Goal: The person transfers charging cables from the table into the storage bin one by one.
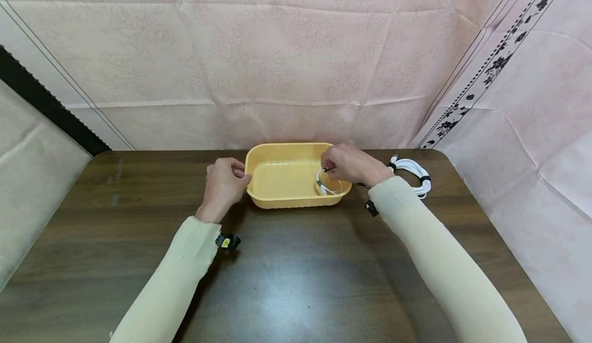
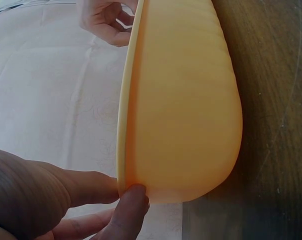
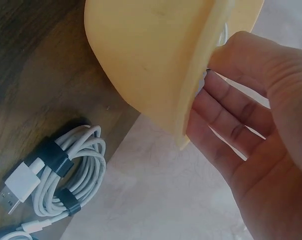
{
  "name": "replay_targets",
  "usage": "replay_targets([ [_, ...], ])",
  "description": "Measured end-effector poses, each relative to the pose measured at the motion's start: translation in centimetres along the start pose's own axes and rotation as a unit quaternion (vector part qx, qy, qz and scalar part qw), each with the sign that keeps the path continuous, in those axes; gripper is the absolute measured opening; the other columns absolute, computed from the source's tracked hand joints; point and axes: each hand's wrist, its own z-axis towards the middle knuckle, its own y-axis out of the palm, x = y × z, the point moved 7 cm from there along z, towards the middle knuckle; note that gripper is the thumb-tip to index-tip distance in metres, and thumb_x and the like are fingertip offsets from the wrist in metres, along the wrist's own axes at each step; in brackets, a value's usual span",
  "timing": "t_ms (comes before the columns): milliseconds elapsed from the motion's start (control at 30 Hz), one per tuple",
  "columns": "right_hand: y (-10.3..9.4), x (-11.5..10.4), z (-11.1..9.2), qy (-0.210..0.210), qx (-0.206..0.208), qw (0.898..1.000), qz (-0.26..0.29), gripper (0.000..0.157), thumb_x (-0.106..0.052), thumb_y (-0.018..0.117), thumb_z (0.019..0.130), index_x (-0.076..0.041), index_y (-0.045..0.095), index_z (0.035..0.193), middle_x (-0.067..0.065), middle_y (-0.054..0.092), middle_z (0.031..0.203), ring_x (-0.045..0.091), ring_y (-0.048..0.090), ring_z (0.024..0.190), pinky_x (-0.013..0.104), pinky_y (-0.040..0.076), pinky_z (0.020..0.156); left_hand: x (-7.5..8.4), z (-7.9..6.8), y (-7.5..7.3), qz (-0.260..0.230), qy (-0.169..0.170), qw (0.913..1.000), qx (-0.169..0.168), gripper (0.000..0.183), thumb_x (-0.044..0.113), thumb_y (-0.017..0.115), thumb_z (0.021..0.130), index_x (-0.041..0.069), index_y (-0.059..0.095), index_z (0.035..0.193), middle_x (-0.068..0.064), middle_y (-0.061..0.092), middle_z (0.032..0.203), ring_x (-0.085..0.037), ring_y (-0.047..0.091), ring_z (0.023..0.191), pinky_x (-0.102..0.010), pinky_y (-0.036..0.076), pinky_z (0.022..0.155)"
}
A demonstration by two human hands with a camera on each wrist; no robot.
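Observation:
A shallow yellow plastic basin [image 1: 279,178] with rounded corners stands at the far edge of the table. My left hand [image 1: 223,183] pinches its left rim between thumb [image 2: 133,202] and fingers. Over the right end is my right hand [image 1: 353,163], its fingertips gripping a small looped white cable [image 1: 324,189] with a dark band. That cable hangs low inside the basin; whether it touches the floor of it I cannot tell. In the right wrist view the basin wall [image 3: 141,55] hides most of the held cable.
Right of the basin lies a coiled white USB cable [image 1: 414,170] bound with black straps. Its USB plug [image 3: 21,182] and part of another white cable [image 3: 16,235] show in the right wrist view. Patterned cloth [image 1: 277,65] hangs behind the brown wooden table [image 1: 296,276].

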Motion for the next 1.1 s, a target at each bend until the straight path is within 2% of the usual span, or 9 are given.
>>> replay_targets([
  [333,0.8,-0.1,0.1,0.01,-0.016,1.0,0.013,0.029,0.002,0.067,0.085,-0.012,0.047,0.069,-0.004,0.037,0.071,0.011,0.037,0.066,0.027,0.028,0.058,0.0,0.0,0.0,0.003,0.002,1.0,0.002,0.027,0.014,0.071,0.095,0.0,0.069,0.118,-0.016,0.072,0.101,-0.024,0.068,0.079,-0.026,0.055,0.06],
  [667,1.6,0.2,0.1,0.044,-0.036,0.998,0.014,0.024,-0.005,0.068,0.092,-0.013,0.054,0.074,-0.002,0.046,0.075,0.013,0.045,0.068,0.027,0.034,0.058,-0.1,0.0,0.0,0.0,0.002,1.0,0.001,0.027,0.014,0.071,0.095,0.0,0.069,0.118,-0.016,0.072,0.101,-0.023,0.068,0.077,-0.026,0.055,0.059],
  [900,2.2,0.4,0.4,0.071,-0.06,0.996,0.012,0.014,-0.014,0.07,0.096,-0.013,0.064,0.083,-0.001,0.052,0.079,0.015,0.051,0.071,0.028,0.04,0.061,0.0,0.0,0.0,0.0,0.007,1.0,0.005,0.026,0.014,0.071,0.095,0.0,0.07,0.117,-0.016,0.072,0.1,-0.023,0.068,0.078,-0.026,0.056,0.059],
  [1100,2.6,0.2,0.6,0.063,-0.067,0.996,0.004,0.017,-0.016,0.069,0.097,-0.013,0.063,0.081,-0.002,0.052,0.077,0.014,0.05,0.071,0.028,0.039,0.06,0.0,0.0,-0.1,0.001,0.007,1.0,0.006,0.026,0.014,0.071,0.094,0.0,0.07,0.116,-0.016,0.072,0.1,-0.023,0.068,0.076,-0.025,0.055,0.058],
])
